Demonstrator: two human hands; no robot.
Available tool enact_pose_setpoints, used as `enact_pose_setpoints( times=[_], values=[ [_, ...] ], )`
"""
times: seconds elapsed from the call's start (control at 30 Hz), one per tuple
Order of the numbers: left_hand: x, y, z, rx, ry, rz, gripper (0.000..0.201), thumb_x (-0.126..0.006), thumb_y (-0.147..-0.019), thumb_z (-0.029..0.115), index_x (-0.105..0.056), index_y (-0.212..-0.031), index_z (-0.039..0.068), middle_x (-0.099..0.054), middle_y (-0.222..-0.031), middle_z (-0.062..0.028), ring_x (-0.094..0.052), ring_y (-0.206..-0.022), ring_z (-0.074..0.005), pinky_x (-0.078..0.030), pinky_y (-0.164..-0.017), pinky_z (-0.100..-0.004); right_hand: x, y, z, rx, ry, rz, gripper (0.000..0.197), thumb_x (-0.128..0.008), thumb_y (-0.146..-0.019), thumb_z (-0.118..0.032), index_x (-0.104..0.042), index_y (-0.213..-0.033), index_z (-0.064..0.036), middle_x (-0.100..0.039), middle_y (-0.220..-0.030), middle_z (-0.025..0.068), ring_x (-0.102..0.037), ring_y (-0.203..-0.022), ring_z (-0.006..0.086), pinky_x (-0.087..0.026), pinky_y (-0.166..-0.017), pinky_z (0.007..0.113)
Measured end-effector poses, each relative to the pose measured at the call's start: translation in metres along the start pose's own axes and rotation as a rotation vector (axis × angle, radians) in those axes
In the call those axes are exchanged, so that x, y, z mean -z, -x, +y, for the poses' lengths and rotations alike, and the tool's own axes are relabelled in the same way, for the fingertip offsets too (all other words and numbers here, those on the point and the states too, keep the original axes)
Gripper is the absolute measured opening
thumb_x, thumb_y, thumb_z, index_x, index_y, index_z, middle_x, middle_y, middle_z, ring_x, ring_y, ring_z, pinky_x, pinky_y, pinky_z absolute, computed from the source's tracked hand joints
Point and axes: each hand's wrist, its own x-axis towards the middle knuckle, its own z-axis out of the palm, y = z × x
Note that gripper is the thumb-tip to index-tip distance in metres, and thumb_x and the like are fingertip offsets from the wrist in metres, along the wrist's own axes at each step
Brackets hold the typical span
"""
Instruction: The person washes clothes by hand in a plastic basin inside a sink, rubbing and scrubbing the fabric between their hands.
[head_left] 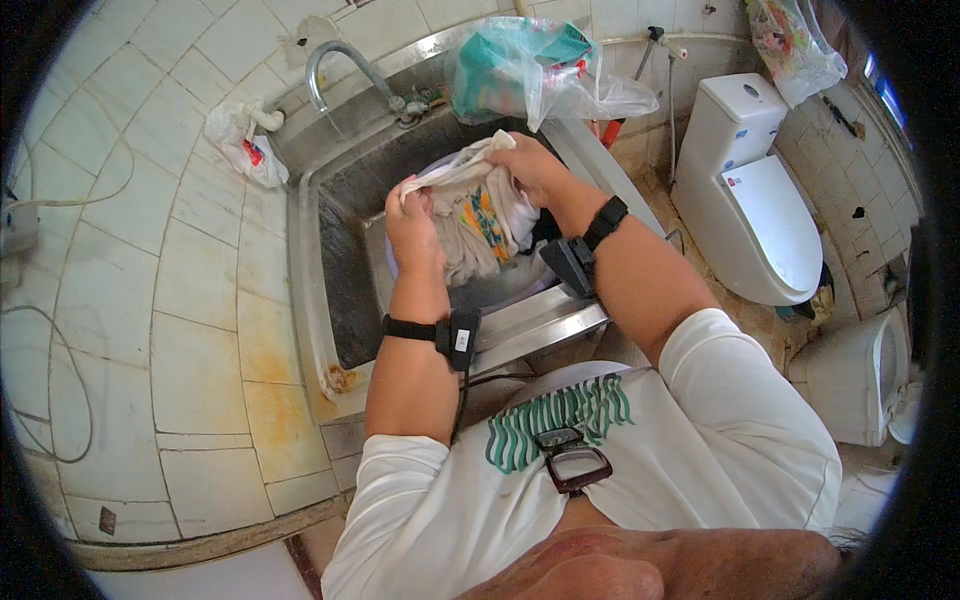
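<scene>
A wet, beige garment point(458, 232) with an orange, yellow and green print hangs between my hands. My left hand point(412, 225) is closed on its pale edge at the left. At the far right, my right hand point(532, 168) grips the same edge, so it stretches between the two. The lower folds hang into a pale round basin point(520, 290) standing in the metal sink point(345, 325). Water shows in the basin near the cloth, and something dark lies at its right side, partly hidden by my right wrist.
A curved faucet point(345, 50) rises behind the sink. Plastic bags, one with green contents point(525, 65), rest on the back right corner. A small white bag point(245, 145) hangs on the left wall. To the right stand a toilet point(765, 215) and a white bin point(850, 385).
</scene>
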Motion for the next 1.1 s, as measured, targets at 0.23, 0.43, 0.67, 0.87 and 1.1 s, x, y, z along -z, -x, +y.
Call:
enact_pose_setpoints(
  times=[0.23, 0.43, 0.67, 0.87, 1.1],
  values=[
    [-0.010, 0.021, 0.042, -0.801, -0.481, -0.080, 0.026, -0.044, -0.093, 0.014, -0.053, -0.113, 0.000, -0.054, -0.116, -0.0103, -0.053, -0.104, -0.0165, -0.040, -0.092, -0.0294, -0.033, 0.026, -0.045, 0.634, -0.190, -0.005, 0.016, -0.055, -0.090, -0.009, -0.055, -0.106, -0.0078, -0.059, -0.093, -0.0009, -0.054, -0.081, 0.0091, -0.043, -0.067, 0.022],
    [0.017, -0.001, 0.008, 0.019, -0.683, -0.328, 0.020, -0.052, -0.078, 0.014, -0.061, -0.072, -0.003, -0.058, -0.062, -0.0048, -0.054, -0.056, -0.0169, -0.042, -0.053, -0.0309, -0.010, 0.021, -0.028, 0.334, 0.933, -0.151, 0.029, -0.059, -0.061, -0.003, -0.066, -0.089, -0.0048, -0.064, -0.079, 0.0098, -0.059, -0.076, 0.0194, -0.047, -0.070, 0.031],
    [0.017, 0.007, -0.011, 0.553, -1.185, -0.805, 0.023, -0.058, -0.082, 0.021, -0.065, -0.085, 0.000, -0.063, -0.078, -0.0085, -0.062, -0.071, -0.0150, -0.046, -0.057, -0.0310, -0.010, 0.017, 0.025, 0.048, 1.386, -0.755, 0.038, -0.069, -0.057, -0.007, -0.064, -0.095, -0.0089, -0.065, -0.086, 0.0100, -0.060, -0.081, 0.0241, -0.047, -0.070, 0.036],
    [0.038, -0.012, -0.053, 0.502, -1.470, -1.004, 0.029, -0.060, -0.082, 0.025, -0.064, -0.100, 0.003, -0.065, -0.095, -0.0110, -0.062, -0.083, -0.0217, -0.049, -0.069, -0.0357, -0.025, 0.019, 0.027, -0.258, 1.551, -0.966, 0.054, -0.076, -0.055, -0.011, -0.059, -0.106, -0.0090, -0.062, -0.102, 0.0088, -0.057, -0.090, 0.0253, -0.045, -0.074, 0.040],
    [0.030, 0.000, -0.044, 0.737, -1.490, -0.981, 0.035, -0.060, -0.083, 0.031, -0.063, -0.107, 0.005, -0.063, -0.106, -0.0118, -0.058, -0.091, -0.0254, -0.045, -0.081, -0.0387, -0.012, 0.006, 0.063, -0.730, 1.615, -0.998, 0.057, -0.069, -0.066, -0.016, -0.055, -0.120, -0.0067, -0.058, -0.117, 0.0127, -0.056, -0.103, 0.0276, -0.045, -0.083, 0.040]
  ],
)
